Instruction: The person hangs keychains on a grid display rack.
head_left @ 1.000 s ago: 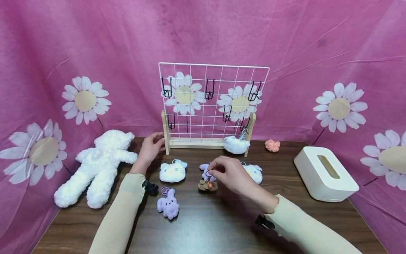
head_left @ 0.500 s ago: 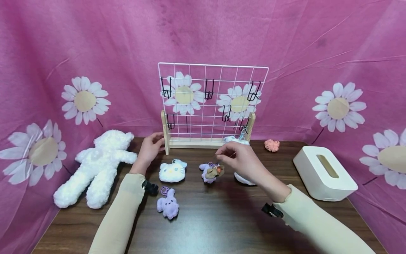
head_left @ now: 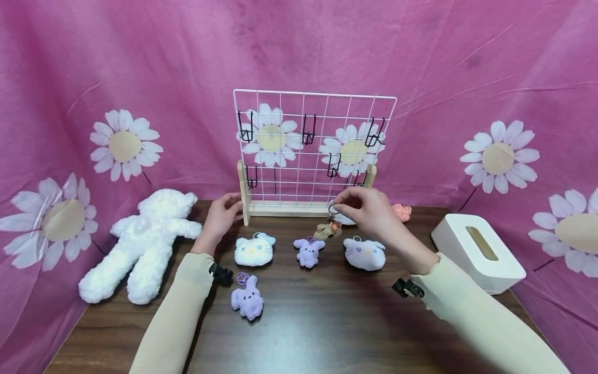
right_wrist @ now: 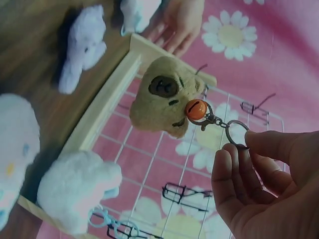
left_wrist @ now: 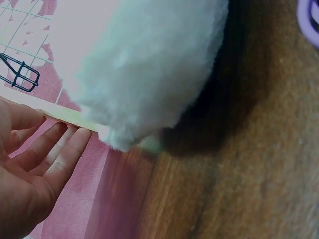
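Brown plush keychain (right_wrist: 154, 107) — in right hand (head_left: 372, 212)

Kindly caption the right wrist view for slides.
Right hand pinches the ring of a brown plush keychain, wire grid behind.

Sleeves = pale cream, kinda like vanilla ice cream, all 1 color. L sleeve (head_left: 173, 306) is long & pretty smooth, w/ a few soft folds nr the cuff. R sleeve (head_left: 481, 306) is the same color, a bit baggy, & its edge looks wavy w/ little bumps underneath. Both stop b4 the wrist, so a bit of each lower arm is bare. L hand (head_left: 221, 214) & R hand (head_left: 374, 210) are bare too. By each cuff there's a small chunky thing: L black gadget (head_left: 221, 274) & R black gadget (head_left: 408, 288). The R one looks like 2 lumps stuck tog., w/ tiny shiny bits. Any btns or writing = too small to tell.
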The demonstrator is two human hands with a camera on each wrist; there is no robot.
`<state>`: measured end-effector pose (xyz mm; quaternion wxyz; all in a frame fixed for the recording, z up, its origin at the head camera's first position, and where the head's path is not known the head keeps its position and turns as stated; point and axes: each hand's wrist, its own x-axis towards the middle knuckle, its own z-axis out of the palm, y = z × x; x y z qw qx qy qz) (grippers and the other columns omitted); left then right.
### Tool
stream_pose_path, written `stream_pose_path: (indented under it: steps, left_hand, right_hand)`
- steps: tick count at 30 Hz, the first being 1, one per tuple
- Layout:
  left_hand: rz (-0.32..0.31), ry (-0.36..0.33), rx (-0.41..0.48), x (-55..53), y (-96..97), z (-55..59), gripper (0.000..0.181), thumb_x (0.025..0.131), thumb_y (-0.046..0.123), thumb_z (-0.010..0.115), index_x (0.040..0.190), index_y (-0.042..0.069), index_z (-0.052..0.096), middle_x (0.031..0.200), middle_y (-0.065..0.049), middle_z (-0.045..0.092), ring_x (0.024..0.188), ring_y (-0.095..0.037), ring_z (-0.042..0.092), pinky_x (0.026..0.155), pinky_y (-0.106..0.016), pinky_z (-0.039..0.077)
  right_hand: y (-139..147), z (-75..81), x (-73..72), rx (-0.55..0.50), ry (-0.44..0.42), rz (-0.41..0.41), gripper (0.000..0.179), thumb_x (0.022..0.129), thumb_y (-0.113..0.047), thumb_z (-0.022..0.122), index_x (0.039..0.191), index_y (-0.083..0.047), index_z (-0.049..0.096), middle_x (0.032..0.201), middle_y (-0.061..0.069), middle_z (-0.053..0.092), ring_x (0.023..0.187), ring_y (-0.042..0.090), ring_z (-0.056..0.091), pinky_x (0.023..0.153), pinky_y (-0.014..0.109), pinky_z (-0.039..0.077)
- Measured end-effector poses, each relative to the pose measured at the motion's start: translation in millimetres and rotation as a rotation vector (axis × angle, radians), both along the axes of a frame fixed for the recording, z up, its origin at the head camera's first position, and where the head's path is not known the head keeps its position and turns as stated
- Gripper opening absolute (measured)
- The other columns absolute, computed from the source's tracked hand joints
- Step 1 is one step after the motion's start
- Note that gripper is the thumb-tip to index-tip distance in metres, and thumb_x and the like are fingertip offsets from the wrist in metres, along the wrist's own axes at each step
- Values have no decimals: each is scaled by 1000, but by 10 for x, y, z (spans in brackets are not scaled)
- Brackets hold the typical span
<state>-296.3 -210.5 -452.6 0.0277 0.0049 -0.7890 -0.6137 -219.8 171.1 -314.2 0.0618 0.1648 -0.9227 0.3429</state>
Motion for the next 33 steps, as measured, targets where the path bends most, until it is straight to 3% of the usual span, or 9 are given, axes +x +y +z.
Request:
stream_pose_path:
  steps: [8,15,21,28,33]
  left_hand:
    - [1,6,-2,-10,-21,-9,43,119,11,55,160,-3,55,154,-32,61,141,-44,65,115,-46,67]
    - [6,11,0,-5,-6,-10,42,119,11,54,159,-2,56,149,-31,62,138,-43,67,111,-43,69]
    - [10,5,-10,1,9,-14,41,119,11,54,158,-1,57,151,-29,62,138,-42,67,112,-47,69]
    - [5,9,-10,-4,16,0,42,119,12,54,158,-2,57,153,-29,61,140,-42,66,108,-38,71]
    - [13,5,-26,-8,17,-15,42,119,13,54,159,-1,57,155,-28,61,140,-41,67,109,-38,70]
  right_hand:
    - [74,117,-225,12,31,-13,11,108,-22,77,114,-15,84,112,9,84,92,19,70,75,23,56]
    - [80,170,-369,25,42,-46,14,109,-22,76,116,-13,85,112,10,85,94,22,72,76,29,56]
    - [107,166,-505,9,36,-48,16,110,-19,74,119,-11,84,114,13,84,97,22,71,78,29,56]
    - [130,137,-661,22,69,-58,17,110,-20,74,121,-10,83,116,15,84,97,25,72,80,31,56]
    - [154,127,-760,31,53,-50,17,111,-17,73,122,-8,82,118,16,83,102,28,74,80,29,58]
